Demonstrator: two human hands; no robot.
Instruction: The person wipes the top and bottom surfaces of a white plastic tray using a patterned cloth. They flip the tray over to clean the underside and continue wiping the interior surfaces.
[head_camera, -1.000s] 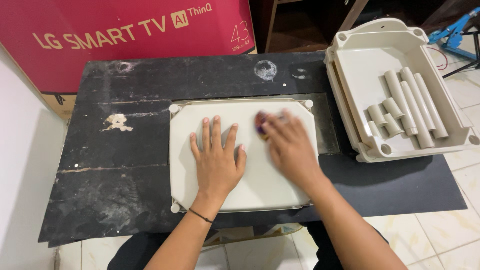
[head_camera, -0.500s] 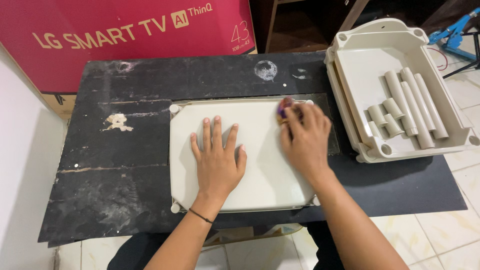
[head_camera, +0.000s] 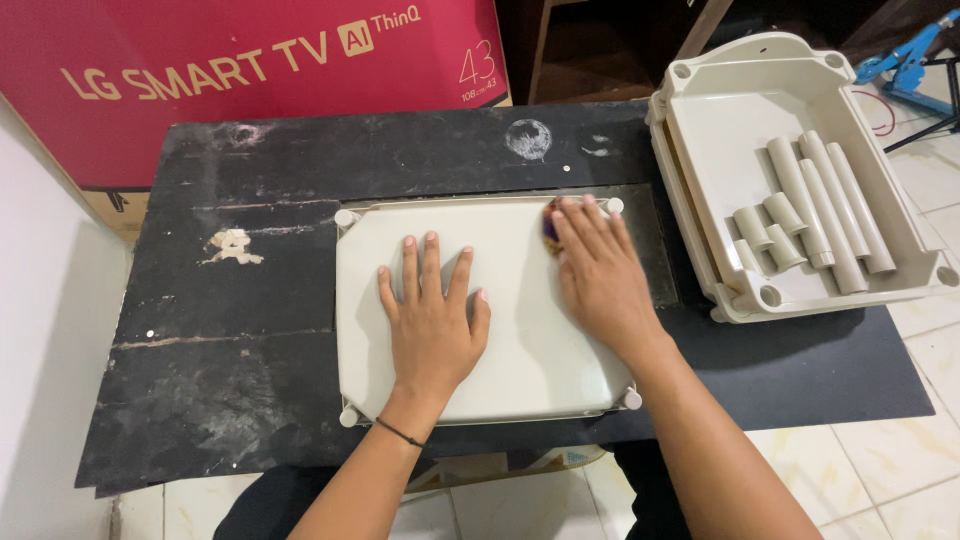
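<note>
A beige plastic tray (head_camera: 520, 360) lies upside down on a black board (head_camera: 250, 300). My left hand (head_camera: 432, 320) presses flat on its middle with the fingers spread. My right hand (head_camera: 598, 275) rests near the tray's far right corner, covering a small purple and orange cloth or sponge (head_camera: 550, 222) that peeks out beside my fingers.
A second beige tray (head_camera: 715, 130) stands at the right, holding several beige plastic tubes (head_camera: 820, 215) of different lengths. A red cardboard box (head_camera: 250, 70) stands behind the board. A blue tool (head_camera: 905, 60) lies on the tiled floor at far right.
My right hand with the cloth swept from the tray's middle toward its far right corner. The left hand stayed still.
</note>
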